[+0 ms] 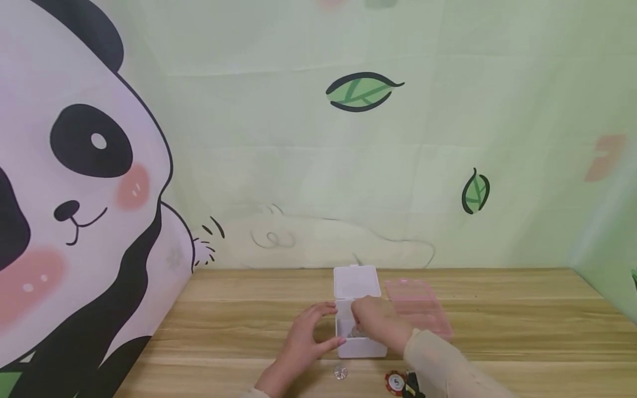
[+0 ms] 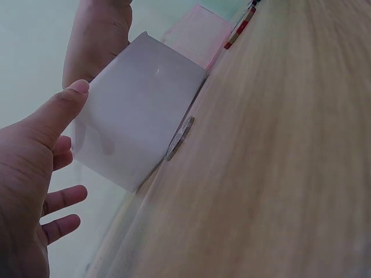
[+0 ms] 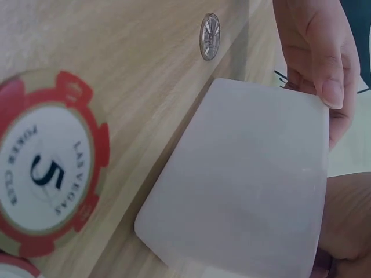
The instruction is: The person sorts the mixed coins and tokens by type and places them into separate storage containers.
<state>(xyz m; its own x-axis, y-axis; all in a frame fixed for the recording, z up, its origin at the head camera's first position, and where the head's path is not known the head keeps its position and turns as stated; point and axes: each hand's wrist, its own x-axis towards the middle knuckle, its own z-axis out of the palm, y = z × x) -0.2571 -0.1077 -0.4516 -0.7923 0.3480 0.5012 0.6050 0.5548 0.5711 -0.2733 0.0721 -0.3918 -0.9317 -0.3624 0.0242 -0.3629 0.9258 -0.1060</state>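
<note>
A small white box (image 1: 361,347) sits on the table with its lid (image 1: 356,282) flipped back. My left hand (image 1: 309,331) spans the box's left side, thumb touching the front corner and fingertips at the rear of that side. In the left wrist view, two fingers (image 2: 65,198) of this hand extend loosely away from the box. My right hand (image 1: 374,316) reaches down into the box, its knuckles bent and fingertips hidden inside. Something shiny (image 1: 354,331) shows beneath it; I cannot tell whether the fingers hold it. A silvery coin (image 1: 340,372) lies in front of the box.
A translucent pink case (image 1: 420,309) lies right of the box. A red-and-white poker chip (image 1: 395,382) marked 5 sits near the front, with a small black object (image 1: 412,385) beside it. Behind the wooden table (image 1: 239,309) hangs a printed panda backdrop (image 1: 278,138).
</note>
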